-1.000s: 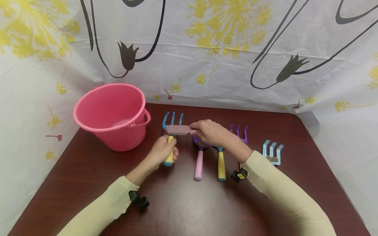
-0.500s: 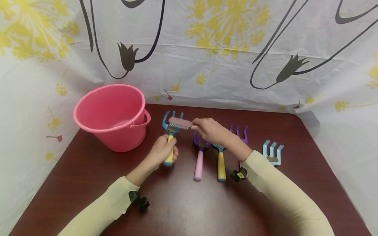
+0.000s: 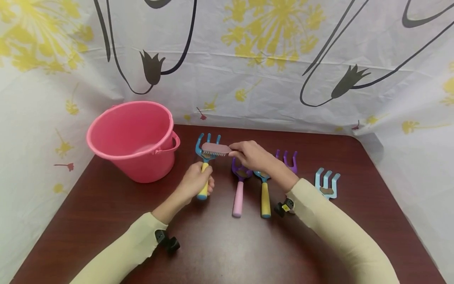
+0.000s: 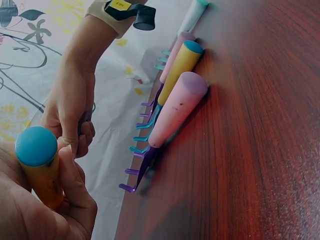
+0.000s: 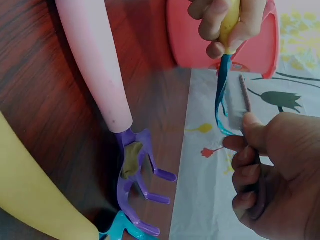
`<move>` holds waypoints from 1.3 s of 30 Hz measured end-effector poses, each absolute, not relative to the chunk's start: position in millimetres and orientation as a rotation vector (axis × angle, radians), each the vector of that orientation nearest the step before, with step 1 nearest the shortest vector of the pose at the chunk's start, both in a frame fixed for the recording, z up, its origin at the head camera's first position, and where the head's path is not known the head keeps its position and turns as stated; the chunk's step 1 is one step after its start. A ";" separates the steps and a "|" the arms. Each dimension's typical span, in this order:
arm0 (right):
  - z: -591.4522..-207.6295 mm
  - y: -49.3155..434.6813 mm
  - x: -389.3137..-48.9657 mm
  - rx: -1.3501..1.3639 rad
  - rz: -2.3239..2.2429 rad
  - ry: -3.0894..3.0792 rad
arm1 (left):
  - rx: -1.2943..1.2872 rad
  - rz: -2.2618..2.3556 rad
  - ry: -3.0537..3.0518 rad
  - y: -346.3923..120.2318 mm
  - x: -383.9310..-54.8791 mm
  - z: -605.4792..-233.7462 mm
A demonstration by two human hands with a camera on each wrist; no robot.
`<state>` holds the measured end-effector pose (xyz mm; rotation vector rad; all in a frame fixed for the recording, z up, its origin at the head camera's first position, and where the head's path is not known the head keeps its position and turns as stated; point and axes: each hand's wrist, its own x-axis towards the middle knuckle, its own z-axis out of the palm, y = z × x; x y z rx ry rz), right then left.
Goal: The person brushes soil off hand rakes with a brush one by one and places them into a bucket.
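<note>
My left hand [image 3: 196, 180] grips the yellow handle of a blue hand rake [image 3: 203, 189], its prongs pointing away from me. In the left wrist view the handle's blue end cap [image 4: 36, 146] shows between thumb and fingers. My right hand [image 3: 252, 156] holds a pink brush [image 3: 215, 148] by its handle, bristles facing down over the rake's head. In the right wrist view the brush's bristles [image 5: 235, 102] lie beside the blue prongs; whether they touch is hard to tell. A brownish patch shows on the rake's head.
A pink bucket [image 3: 142, 165] stands at the back left. Right of my left hand lie a purple rake with a pink handle [image 3: 238, 199], a blue rake with a yellow handle [image 3: 265, 199], another purple rake [image 3: 291, 163] and a light blue rake [image 3: 326, 189], several with brownish patches.
The pink brush has moved up and away from the rake's handle end, then tilted and shifted slightly over its head. The left hand keeps its grip on the rake, nearly still.
</note>
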<state>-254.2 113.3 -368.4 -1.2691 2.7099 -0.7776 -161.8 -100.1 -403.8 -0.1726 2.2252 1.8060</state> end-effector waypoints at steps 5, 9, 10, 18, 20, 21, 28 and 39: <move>-370.7 118.1 -254.8 -1.281 -0.831 2.658 | -0.161 1.800 2.232 -100.6 -162.5 -403.6; -371.9 119.8 -255.4 -1.283 -0.807 2.589 | -0.165 1.800 2.235 -100.7 -162.7 -403.5; -372.1 119.6 -255.7 -1.282 -0.798 2.587 | -0.166 1.801 2.235 -100.7 -162.7 -403.6; -375.0 118.3 -259.9 -1.249 -0.730 2.699 | -0.190 1.796 2.230 -99.9 -161.6 -405.5; -376.3 118.8 -260.9 -1.247 -0.733 2.721 | -0.187 1.799 2.235 -99.7 -161.7 -405.5; -376.9 119.2 -261.1 -1.254 -0.741 2.728 | -0.180 1.801 2.240 -99.5 -161.8 -405.1; -379.3 120.7 -259.6 -1.353 -0.773 2.631 | -0.182 1.817 2.239 -100.3 -163.4 -405.8; -381.3 119.2 -262.9 -1.301 -0.747 2.766 | -0.181 1.819 2.249 -99.2 -163.6 -404.0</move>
